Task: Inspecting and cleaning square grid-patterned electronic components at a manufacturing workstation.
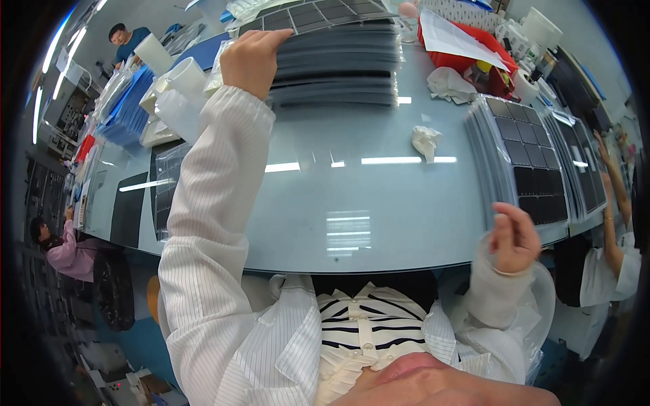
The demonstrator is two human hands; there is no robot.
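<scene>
Glossy tabletop (325, 196) gleams; the left hand (250, 64) pinches a gridded sheet (335, 13) over the tall stack (338, 64) to its right; the right hand (514, 240), loosely curled, hangs near another stack (531, 152).

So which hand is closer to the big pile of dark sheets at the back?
Left. The left hand is at the left end of that pile, touching its top sheet. The right hand is farther off, by the table's front edge.

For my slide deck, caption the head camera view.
Left hand holds the edge of a dark gridded sheet atop a tall stack; right hand, loosely curled, near a second stack.
</scene>
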